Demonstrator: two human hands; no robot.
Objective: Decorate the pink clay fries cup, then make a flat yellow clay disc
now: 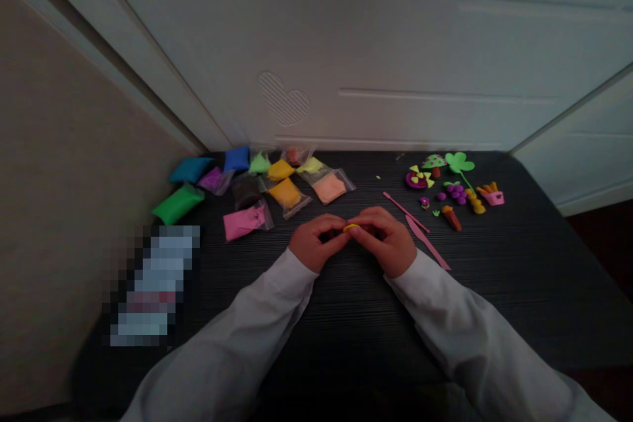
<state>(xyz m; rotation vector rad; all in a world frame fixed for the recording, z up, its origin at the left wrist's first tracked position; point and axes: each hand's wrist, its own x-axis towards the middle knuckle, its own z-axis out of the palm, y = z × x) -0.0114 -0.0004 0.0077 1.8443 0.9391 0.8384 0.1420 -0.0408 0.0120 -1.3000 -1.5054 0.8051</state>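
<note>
Between my fingertips, over the middle of the dark table, is a small piece of yellow modelling clay [351, 227]. My left hand [317, 241] pinches it from the left, thumb and forefinger closed together. From the other side my right hand [388, 241] grips the same piece, its fingers curled over most of it. Just right of my right hand lie a pink clay knife [428, 242] and a thin pink modelling stick [406, 211]. Part of the yellow clay is hidden by the fingers, so its full shape cannot be seen.
Bags of coloured clay, among them an orange-yellow bag [287, 194] and a pink bag [246, 221], lie at the back left. Finished clay figures, such as a green flower [459, 163] and purple grapes [455, 194], stand right. A blurred screen [155, 283] lies left. A white panel [316, 46] rises behind.
</note>
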